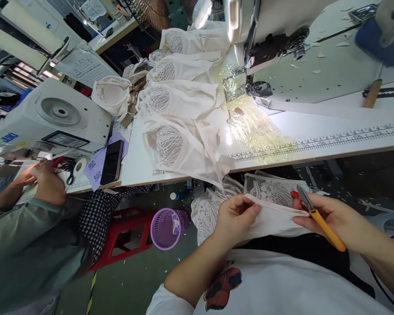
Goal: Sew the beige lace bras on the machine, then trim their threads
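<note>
A white lace bra [272,214] lies across my lap, its plain edge stretched between both hands. My left hand [234,218] is closed, pinching that edge between thumb and fingers. My right hand [331,216] pinches the other end of the edge and also holds a pair of snips [325,227] with an orange-yellow handle and metal blades pointing up and left. Something red [294,194] shows at a right fingertip; I cannot tell what it is. Lace parts of the bra hang below the table edge beside my left hand.
Several white lace bras [180,96] lie in a row on the table, left of a sewing machine [282,48]. A ruler strip [318,142] runs along the table's front. A co-worker [29,232] sits left, near a phone [111,162]. A purple basket [156,229] stands on the floor.
</note>
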A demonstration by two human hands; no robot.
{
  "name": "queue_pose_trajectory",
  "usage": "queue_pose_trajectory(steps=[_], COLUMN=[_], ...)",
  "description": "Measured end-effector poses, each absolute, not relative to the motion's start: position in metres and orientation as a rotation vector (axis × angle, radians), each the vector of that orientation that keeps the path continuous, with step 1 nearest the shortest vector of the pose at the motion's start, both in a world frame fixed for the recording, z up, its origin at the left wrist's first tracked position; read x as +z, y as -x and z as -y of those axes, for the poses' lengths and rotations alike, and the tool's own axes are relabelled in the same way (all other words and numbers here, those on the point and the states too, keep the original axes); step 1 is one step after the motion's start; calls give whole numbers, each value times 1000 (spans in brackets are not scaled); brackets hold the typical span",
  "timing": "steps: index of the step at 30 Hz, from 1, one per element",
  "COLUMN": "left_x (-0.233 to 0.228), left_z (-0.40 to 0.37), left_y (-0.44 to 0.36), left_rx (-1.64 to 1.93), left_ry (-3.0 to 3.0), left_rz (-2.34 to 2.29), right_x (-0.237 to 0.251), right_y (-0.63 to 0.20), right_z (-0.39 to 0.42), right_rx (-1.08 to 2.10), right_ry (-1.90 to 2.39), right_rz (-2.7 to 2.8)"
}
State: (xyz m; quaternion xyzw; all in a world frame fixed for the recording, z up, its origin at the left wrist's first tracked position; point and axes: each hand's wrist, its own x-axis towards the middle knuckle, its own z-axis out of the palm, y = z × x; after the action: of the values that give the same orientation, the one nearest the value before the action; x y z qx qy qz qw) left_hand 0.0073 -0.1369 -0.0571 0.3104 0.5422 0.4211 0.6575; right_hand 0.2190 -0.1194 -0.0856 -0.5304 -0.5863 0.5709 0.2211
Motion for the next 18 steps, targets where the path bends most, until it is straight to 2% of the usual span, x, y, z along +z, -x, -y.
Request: queue_pose_trajectory(steps=[3,12,18], left_x=[-55,-33,-22], left_z=[137,142,147], left_y=[-6,-6,-3], left_rx=[977,1062,1063], left_ry=[-683,-940,-1227], left_rz=[-1220,-1207,-1201], right_x=[-84,-81,-65], right_y=[-216,-208,-205], right_z=[121,126,130], right_rx=[1725,1391,1399], right_ry=[1271,1118,1016], right_rz=[1472,1475,1395])
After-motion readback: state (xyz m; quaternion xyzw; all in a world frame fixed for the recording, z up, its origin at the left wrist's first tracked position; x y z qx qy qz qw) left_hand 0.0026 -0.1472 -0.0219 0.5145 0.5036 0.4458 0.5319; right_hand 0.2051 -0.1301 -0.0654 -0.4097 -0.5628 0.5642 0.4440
